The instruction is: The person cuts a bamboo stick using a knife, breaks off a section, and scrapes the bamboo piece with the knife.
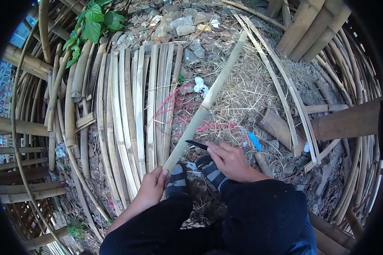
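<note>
A long pale-green bamboo strip [217,87] with a node partway along slants away from me toward the upper right. My left hand [151,187] is closed around its near end, above my left knee. In my right hand [230,159] is a knife [196,145] with a dark blade, its handle hidden in my closed fingers. The blade points left, and its tip meets or nearly meets the strip's right edge a little beyond my left hand; I cannot tell if it cuts in. Both sandalled feet [175,180] are on the ground below.
Several split bamboo strips [127,97] lie side by side on the left. Dry shavings [242,80], pink string [170,104] and a blue wrapper [254,141] litter the ground. Two long strips [276,76] and thick bamboo poles [349,121] are on the right; a leafy plant [92,25] grows upper left.
</note>
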The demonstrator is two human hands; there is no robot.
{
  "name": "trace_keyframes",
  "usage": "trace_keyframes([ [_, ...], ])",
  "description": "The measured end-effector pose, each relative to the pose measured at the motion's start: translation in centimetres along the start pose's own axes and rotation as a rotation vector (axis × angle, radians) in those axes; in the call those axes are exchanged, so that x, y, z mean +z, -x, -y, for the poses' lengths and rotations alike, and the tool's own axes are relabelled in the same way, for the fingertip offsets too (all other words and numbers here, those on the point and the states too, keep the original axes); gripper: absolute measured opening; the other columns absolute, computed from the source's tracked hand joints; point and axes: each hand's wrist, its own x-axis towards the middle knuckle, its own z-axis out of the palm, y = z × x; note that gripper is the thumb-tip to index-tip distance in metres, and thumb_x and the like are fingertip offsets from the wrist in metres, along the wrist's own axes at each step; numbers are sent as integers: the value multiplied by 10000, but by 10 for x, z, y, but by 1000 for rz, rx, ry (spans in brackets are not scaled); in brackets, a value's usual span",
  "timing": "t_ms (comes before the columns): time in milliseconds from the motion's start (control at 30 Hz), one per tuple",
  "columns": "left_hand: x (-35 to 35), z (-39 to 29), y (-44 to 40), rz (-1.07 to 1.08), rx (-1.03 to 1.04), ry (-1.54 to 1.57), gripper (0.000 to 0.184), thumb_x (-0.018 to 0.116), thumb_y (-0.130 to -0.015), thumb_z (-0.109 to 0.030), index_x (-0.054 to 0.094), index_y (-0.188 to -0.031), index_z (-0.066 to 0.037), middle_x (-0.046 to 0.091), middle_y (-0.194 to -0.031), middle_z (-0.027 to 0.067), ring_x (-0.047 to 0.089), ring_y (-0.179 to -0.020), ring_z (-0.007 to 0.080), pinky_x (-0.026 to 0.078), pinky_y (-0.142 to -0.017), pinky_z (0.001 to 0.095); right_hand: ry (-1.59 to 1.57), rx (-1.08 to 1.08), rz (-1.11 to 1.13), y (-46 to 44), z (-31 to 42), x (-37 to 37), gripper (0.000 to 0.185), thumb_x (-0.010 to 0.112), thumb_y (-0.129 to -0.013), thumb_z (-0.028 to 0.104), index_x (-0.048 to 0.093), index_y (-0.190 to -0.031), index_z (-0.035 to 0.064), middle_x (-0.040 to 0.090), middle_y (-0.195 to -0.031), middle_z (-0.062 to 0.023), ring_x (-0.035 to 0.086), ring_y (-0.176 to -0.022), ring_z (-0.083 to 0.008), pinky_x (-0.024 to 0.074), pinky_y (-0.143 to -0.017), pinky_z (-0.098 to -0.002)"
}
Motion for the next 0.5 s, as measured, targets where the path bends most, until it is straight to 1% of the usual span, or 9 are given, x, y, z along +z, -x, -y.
trace_keyframes([
  [100,0,-5,1,-5,-16,-1,365,475,-1109,-252,596,-931,44,570,-640,73,542,-574,144,453,-572,321,13,-9,33,1,-1,2,282,664,-964,160,714,-1232,84,605,-747,-84,625,-561,-282,518,-494,-400],
  [167,0,-6,2,0,-10,-7,367,475,-1109,-252,596,-931,45,569,-641,72,545,-577,145,456,-573,322,-8,-10,-2,0,-1,3,281,665,-963,156,712,-1230,83,603,-748,-84,627,-564,-285,517,-495,-401],
  [500,2,2,-1,9,-16,16,354,479,-1108,-250,604,-940,37,566,-643,68,547,-577,142,460,-573,320,20,-34,9,1,-3,4,288,671,-959,152,709,-1235,81,599,-738,-87,626,-565,-288,513,-495,-405],
])
